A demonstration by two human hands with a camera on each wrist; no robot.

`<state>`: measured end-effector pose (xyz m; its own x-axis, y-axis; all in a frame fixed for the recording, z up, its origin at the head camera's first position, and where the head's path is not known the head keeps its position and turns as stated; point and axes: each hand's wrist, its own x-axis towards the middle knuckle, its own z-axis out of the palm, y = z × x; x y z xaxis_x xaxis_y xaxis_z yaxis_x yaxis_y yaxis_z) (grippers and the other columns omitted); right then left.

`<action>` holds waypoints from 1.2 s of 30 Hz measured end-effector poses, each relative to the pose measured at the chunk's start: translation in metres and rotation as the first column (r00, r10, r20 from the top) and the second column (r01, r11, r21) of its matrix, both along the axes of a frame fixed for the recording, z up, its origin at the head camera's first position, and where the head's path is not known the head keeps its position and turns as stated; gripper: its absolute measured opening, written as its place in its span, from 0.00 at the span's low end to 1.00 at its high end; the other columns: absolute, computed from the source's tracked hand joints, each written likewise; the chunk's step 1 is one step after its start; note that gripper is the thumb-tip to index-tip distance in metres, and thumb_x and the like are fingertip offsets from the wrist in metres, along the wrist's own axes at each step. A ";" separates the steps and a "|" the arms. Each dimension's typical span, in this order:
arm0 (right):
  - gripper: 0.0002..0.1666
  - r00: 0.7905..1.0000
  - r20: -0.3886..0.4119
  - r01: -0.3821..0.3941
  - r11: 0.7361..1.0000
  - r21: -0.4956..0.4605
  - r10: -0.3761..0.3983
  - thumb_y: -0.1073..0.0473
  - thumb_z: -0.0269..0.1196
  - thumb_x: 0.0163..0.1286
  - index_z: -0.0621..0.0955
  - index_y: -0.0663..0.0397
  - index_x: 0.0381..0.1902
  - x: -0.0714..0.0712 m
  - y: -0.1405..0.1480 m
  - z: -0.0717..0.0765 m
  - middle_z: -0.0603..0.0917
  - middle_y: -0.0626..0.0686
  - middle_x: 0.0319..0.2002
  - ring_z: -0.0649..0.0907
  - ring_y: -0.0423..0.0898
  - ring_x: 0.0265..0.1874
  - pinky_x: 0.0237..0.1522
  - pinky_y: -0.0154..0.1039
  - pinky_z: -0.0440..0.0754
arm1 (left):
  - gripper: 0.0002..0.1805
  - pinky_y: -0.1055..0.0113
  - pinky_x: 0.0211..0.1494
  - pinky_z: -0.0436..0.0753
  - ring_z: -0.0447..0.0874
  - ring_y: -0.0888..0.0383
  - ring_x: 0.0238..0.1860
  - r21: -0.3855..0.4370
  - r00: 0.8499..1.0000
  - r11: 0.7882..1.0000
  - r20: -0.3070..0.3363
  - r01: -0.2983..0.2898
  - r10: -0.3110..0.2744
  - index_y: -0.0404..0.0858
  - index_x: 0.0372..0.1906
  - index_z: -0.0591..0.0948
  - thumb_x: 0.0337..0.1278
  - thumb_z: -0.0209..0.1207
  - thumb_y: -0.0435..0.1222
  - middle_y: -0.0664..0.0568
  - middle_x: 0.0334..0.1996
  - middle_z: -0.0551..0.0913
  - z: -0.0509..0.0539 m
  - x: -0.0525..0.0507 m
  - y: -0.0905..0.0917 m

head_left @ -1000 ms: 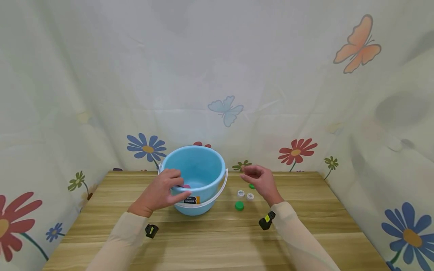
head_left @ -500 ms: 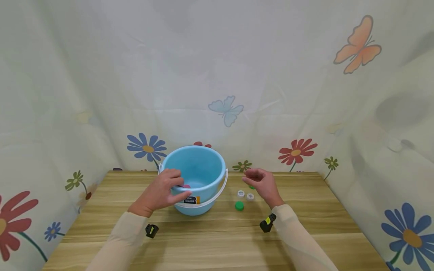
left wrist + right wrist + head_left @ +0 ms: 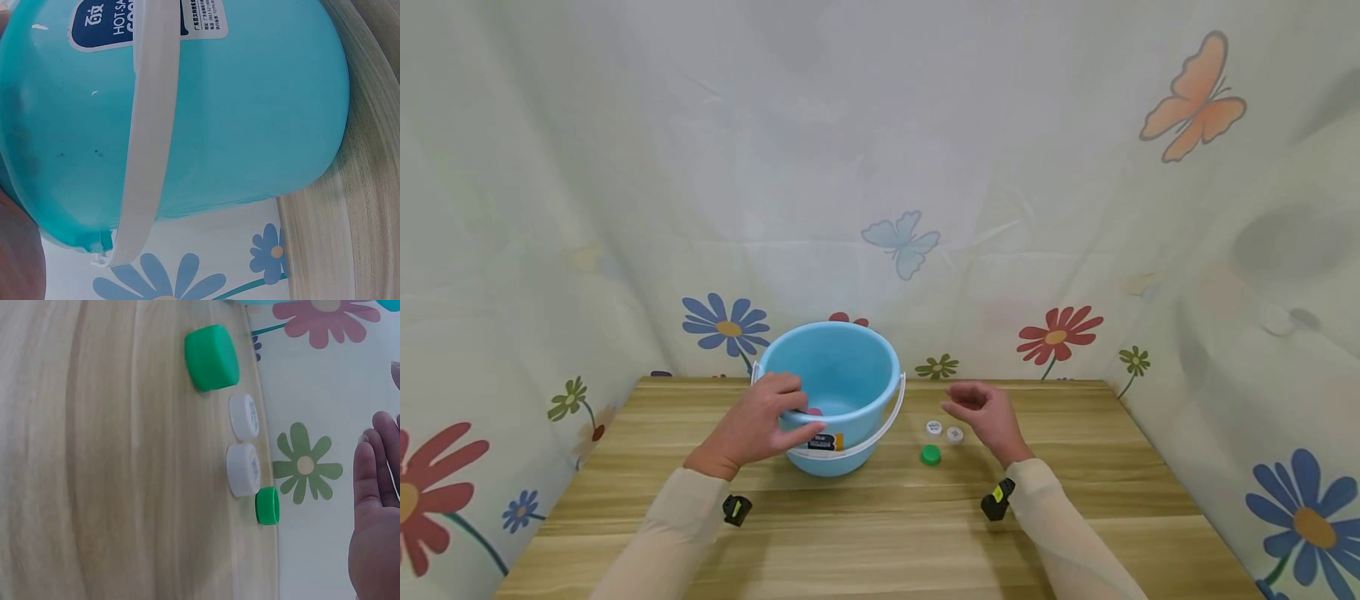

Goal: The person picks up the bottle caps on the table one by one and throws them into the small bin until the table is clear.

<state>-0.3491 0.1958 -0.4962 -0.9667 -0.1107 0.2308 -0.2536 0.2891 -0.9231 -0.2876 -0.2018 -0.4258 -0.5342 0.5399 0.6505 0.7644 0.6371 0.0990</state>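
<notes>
Near part of the table (image 3: pixel 880 537): front green cap (image 3: pixel 931 455), flat. To its left, the left hand (image 3: pixel 758 423) has its grip on the near rim of the blue bucket (image 3: pixel 835 358), fingers inside, thumb outside; a pink item (image 3: pixel 814 412) shows within. Risk: downward load there could tip the bucket. Farther: one white cap (image 3: pixel 933 428), another white cap (image 3: pixel 955 435). Right hand (image 3: pixel 991 418), near them: grip released, nothing visible held; a low sweep could scatter both. Farthest: rear green cap (image 3: pixel 267 506), masked by that hand in the head view, thus easily knocked unseen.
</notes>
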 end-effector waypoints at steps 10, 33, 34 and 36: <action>0.26 1.000 0.012 0.005 0.996 0.094 -0.006 0.54 0.76 0.61 0.85 0.60 0.54 0.003 0.003 -0.008 0.87 0.63 0.52 0.87 0.51 0.48 0.48 0.28 0.82 | 0.15 0.58 0.45 0.78 0.70 0.63 0.37 0.005 1.000 1.000 0.027 -0.001 0.000 0.51 0.26 0.79 0.48 0.75 0.51 0.63 0.27 0.69 0.002 0.003 0.001; 0.21 0.989 0.135 0.051 0.992 0.116 -0.066 0.59 0.75 0.62 0.85 0.59 0.52 -0.001 0.009 -0.022 0.88 0.60 0.52 0.86 0.49 0.49 0.52 0.40 0.84 | 0.16 0.59 0.44 0.77 0.69 0.63 0.36 0.013 1.000 1.000 0.005 0.008 -0.008 0.52 0.25 0.78 0.53 0.71 0.54 0.63 0.27 0.69 0.000 0.001 -0.001; 0.21 0.988 0.142 0.049 0.992 0.119 -0.066 0.60 0.75 0.62 0.85 0.59 0.52 -0.001 0.009 -0.023 0.87 0.61 0.52 0.86 0.49 0.49 0.53 0.42 0.84 | 0.16 0.59 0.44 0.77 0.69 0.63 0.36 0.013 1.000 1.000 0.005 0.010 -0.010 0.52 0.25 0.78 0.53 0.71 0.54 0.63 0.27 0.69 0.000 0.001 -0.001; 0.21 0.986 0.156 0.043 0.990 0.131 -0.064 0.60 0.74 0.63 0.84 0.59 0.53 0.000 0.008 -0.023 0.87 0.61 0.53 0.86 0.50 0.50 0.55 0.44 0.83 | 0.16 0.59 0.44 0.76 0.69 0.64 0.36 0.010 1.000 1.000 0.004 0.010 -0.010 0.52 0.25 0.78 0.54 0.71 0.54 0.63 0.27 0.69 0.000 0.000 -0.001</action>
